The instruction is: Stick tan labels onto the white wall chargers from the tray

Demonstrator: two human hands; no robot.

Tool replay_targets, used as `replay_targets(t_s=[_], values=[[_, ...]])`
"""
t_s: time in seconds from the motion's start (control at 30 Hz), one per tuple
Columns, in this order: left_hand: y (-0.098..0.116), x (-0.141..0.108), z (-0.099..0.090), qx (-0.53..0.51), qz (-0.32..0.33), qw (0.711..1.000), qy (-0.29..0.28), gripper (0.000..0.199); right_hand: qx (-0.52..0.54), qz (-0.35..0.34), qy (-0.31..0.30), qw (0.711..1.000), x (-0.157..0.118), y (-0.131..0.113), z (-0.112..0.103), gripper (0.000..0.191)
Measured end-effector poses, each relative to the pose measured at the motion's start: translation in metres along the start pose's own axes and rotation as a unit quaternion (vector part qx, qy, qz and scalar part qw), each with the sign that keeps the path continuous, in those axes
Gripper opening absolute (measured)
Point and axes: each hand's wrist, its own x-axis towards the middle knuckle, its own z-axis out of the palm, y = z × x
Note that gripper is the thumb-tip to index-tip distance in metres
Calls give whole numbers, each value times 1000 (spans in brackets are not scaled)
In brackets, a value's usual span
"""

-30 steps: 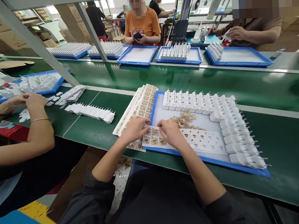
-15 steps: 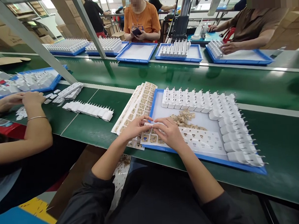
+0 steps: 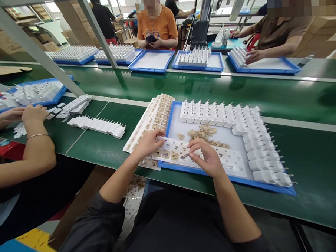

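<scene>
My left hand point(image 3: 149, 144) pinches the upper left edge of a white perforated sticker sheet point(image 3: 231, 164) that lies across the front of the blue tray point(image 3: 170, 120). Tan die-cut pieces still show at the sheet's left end; its right part has only small holes. Between thumb and fingers of my right hand point(image 3: 205, 156), a small dark brown flat piece with holes point(image 3: 185, 155) is held just over the sheet. A loose pile of tan pieces point(image 3: 203, 132) lies in the tray behind that hand. White plug housings point(image 3: 212, 114) with pins stand along the tray's back and right sides.
More sticker sheets point(image 3: 145, 121) are stacked left of the tray. A row of white housings point(image 3: 97, 126) lies further left, near a co-worker's hands point(image 3: 34, 114). Across the green conveyor point(image 3: 143, 80) stand several blue trays point(image 3: 151, 61), with other people behind them.
My right hand has moved right and lifted away from my left, now holding the brown piece. One more tan piece lies on the tray floor left of the pile. The view has shifted slightly.
</scene>
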Motion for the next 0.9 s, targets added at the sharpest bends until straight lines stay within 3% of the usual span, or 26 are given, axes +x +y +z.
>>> replay_targets(t_s=[0.13, 0.3, 0.4, 0.6, 0.9], values=[[17, 31, 1, 176, 91, 979, 46, 35, 13, 23, 48, 999, -8, 7, -4, 5], [43, 95, 24, 221, 133, 964, 61, 57, -26, 22, 64, 997, -12, 11, -2, 5], [47, 117, 43, 246, 144, 956, 68, 55, -40, 23, 64, 997, -15, 11, -2, 5], [43, 115, 58, 272, 172, 943, 85, 29, -78, 18, 61, 995, -16, 8, -2, 8], [29, 111, 39, 205, 119, 969, 65, 28, -78, 23, 67, 994, -17, 10, 1, 8]])
